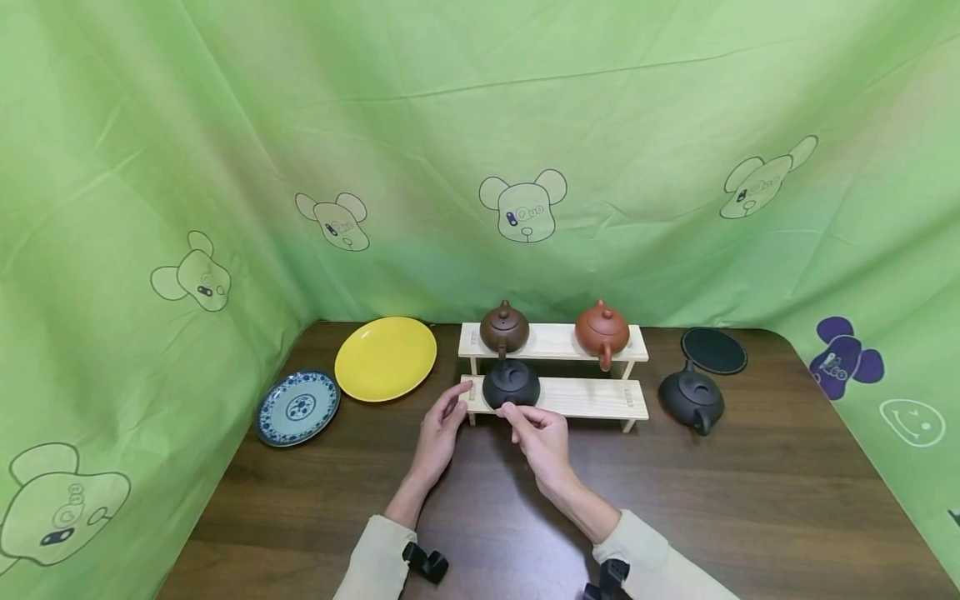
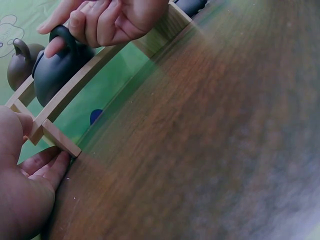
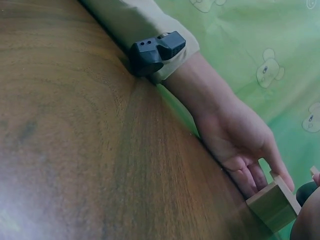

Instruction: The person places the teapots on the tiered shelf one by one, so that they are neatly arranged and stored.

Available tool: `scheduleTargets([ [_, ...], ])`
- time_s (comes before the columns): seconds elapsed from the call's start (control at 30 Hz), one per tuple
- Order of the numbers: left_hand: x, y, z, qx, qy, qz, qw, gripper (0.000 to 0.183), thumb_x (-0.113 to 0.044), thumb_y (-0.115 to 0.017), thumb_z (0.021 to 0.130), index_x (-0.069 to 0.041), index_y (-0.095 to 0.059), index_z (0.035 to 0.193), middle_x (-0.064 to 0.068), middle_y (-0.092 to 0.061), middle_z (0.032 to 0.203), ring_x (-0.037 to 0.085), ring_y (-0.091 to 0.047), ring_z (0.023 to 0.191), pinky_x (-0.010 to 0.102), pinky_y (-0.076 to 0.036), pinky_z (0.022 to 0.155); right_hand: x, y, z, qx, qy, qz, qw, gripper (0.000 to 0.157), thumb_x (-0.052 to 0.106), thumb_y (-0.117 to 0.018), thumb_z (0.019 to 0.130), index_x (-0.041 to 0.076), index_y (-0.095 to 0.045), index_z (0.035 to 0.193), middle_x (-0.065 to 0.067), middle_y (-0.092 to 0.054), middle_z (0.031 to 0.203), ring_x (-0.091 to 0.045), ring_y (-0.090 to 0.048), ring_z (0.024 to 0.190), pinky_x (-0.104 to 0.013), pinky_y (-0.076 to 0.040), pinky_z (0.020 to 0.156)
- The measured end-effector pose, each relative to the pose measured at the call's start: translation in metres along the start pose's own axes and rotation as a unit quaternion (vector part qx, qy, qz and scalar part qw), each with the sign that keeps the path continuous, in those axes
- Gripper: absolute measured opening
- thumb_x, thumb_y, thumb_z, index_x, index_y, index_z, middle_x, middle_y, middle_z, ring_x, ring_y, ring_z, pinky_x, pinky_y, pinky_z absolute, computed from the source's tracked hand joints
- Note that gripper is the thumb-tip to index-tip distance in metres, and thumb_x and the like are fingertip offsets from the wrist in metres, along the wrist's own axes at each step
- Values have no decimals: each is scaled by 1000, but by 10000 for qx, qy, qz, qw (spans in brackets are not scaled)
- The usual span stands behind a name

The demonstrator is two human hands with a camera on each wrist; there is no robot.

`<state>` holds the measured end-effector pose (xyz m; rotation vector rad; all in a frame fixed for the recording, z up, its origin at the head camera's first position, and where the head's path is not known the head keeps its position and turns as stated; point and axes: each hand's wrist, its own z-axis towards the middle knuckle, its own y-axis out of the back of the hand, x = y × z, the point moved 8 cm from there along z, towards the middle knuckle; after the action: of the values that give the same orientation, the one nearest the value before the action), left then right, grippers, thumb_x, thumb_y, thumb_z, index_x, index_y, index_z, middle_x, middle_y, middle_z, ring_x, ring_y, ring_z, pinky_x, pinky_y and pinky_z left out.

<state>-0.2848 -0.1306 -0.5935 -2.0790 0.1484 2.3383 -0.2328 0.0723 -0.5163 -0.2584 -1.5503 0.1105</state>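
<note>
On the lower shelf of a pale wooden two-tier stand sits a black teapot, near the left end. My right hand pinches its loop handle, which faces me; in the left wrist view one finger passes through the handle. My left hand holds the left end of the lower shelf, its thumb at the board and other fingers by the leg. A dark brown teapot and a reddish clay teapot occupy the upper shelf.
To the right stands another black teapot, in front of a round dark mat. A yellow plate and a blue-and-white patterned plate lie on the left. Green cloth hangs behind and beside the brown table.
</note>
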Motion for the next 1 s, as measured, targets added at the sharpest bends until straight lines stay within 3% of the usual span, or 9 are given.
scheduleTargets([
  [0.13, 0, -1, 0, 3, 57, -36, 10000, 34, -28, -64, 114, -30, -70, 148, -6, -64, 157, 20, -50, 155, 26, -43, 120, 0, 0, 1, -27, 13, -28, 10000, 24, 8, -76, 105, -16, -80, 102, 0, -64, 61, 1, -35, 46, -17, -24, 44],
  [0.33, -1, -1, 0, 4, 192, -34, 9998, 34, -25, -63, 115, -34, -71, 147, -10, -65, 156, 14, -53, 152, 27, -44, 121, 0, -2, 3, 3, 6, -66, 10000, 26, 10, -77, 105, -16, -80, 103, 5, -63, 60, 1, -34, 47, -16, -24, 45],
  [0.57, -2, 0, -1, 16, 113, 77, 9999, 35, -28, -64, 115, -32, -70, 148, -5, -64, 158, 23, -53, 152, 26, -47, 116, 1, -7, 4, 34, 45, -110, 9999, 27, 10, -76, 106, -16, -80, 104, 6, -62, 59, 1, -34, 47, -15, -24, 45],
  [1.0, -3, 1, -1, -20, 196, 124, 9997, 34, -26, -63, 115, -35, -71, 147, -10, -64, 157, 20, -52, 152, 33, -45, 120, 0, -10, 8, 88, -110, -58, 9999, 30, 13, -77, 106, -17, -79, 108, 7, -55, 58, 1, -31, 47, -15, -22, 46],
])
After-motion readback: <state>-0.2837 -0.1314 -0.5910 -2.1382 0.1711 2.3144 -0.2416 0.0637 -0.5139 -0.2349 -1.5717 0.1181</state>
